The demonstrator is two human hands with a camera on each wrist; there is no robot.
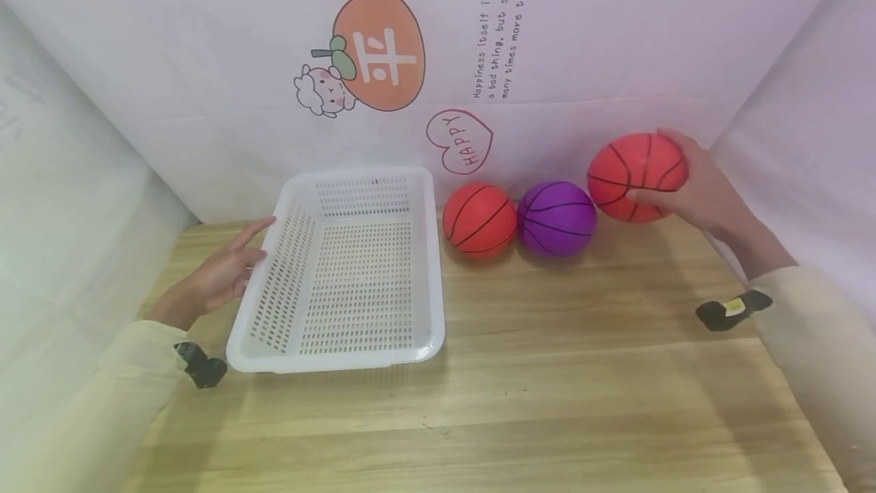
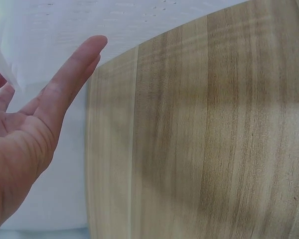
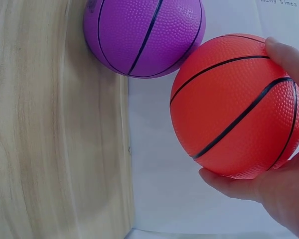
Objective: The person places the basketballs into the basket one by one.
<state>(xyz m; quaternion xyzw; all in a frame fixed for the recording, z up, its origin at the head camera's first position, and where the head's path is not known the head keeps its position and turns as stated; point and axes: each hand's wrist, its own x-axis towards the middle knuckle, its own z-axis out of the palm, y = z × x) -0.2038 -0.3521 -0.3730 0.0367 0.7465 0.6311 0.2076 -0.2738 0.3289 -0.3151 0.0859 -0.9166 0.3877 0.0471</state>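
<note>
My right hand (image 1: pixel 691 181) grips a red ball (image 1: pixel 633 176) lifted off the table at the back right; in the right wrist view the red ball (image 3: pixel 234 104) sits in my curled fingers (image 3: pixel 289 59). A purple ball (image 1: pixel 556 218) and a second red ball (image 1: pixel 479 220) rest on the wooden table by the back wall; the purple ball (image 3: pixel 142 35) lies just past the held one. My left hand (image 1: pixel 229 268) rests with straight fingers against the left rim of a white perforated basket (image 1: pixel 287 356). In the left wrist view my left hand (image 2: pixel 35 124) is flat.
The wooden table (image 1: pixel 547 386) is enclosed by white walls at the back and both sides, the back one printed with stickers (image 1: pixel 376 52). The basket holds nothing. A black wrist strap (image 1: pixel 732 309) shows on my right sleeve.
</note>
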